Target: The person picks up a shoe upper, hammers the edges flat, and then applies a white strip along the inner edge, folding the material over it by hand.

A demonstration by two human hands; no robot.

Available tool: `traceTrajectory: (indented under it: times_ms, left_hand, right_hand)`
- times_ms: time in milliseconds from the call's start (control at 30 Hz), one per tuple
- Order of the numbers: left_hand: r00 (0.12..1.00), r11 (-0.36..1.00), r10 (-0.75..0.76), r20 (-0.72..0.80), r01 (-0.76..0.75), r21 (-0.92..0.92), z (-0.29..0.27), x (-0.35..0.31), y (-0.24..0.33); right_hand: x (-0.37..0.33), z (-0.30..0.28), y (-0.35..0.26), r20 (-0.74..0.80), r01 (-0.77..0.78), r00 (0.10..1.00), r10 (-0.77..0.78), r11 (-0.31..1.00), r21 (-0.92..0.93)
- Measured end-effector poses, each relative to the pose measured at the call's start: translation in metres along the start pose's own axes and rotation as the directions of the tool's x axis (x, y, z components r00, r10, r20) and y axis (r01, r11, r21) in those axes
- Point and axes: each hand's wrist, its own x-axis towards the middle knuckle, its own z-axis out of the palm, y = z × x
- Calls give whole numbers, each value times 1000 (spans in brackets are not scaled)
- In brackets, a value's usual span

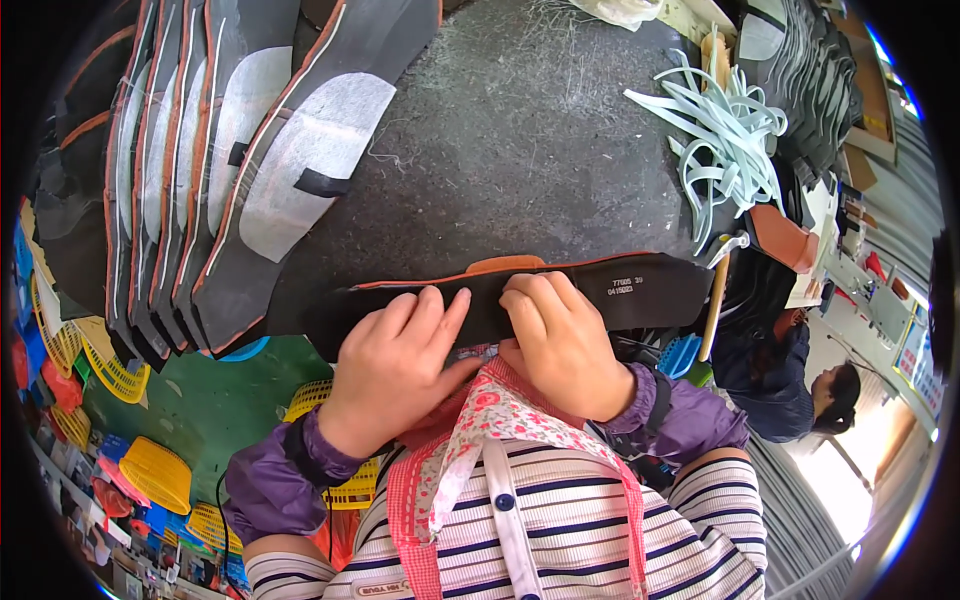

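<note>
A long black shoe-upper piece point(655, 290) with an orange-brown folded edge and small white print lies along the near side of the dark worktable. My left hand point(400, 350) grips its near edge left of the middle, fingers laid over the top and the thumb low by the edge. Close beside it, my right hand point(560, 335) has its fingers bent over the same piece, the thumb tucked at the near edge. Fingertips of both hands rest just below the orange-brown edge. What is underneath the piece is hidden.
Overlapping black upper pieces point(310, 160) with white patches fan out at left. Pale blue strips point(735, 140) lie tangled at far right, near a hammer point(718, 300) at the table's edge. Yellow baskets point(157, 474) stand on the green floor. Another person point(770, 390) is at right.
</note>
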Motion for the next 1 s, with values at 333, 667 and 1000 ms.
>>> traceTrajectory:
  times_ms: [333, 667, 1000]
  left_hand:
    - [998, 977, 42, 52, -31, -210, 11, 23, 7]
    - [966, 955, 251, -68, -236, 180, 31, 20, 29]
    - [793, 827, 529, -302, -562, -27, -6, 60, 63]
  right_hand:
    - [-8, -17, 32, 67, 292, 954, -293, 956, 29]
    - [-18, -7, 47, -33, 414, 909, -415, 910, -26]
    - [-66, -45, 83, -411, 163, 909, -65, 965, 207]
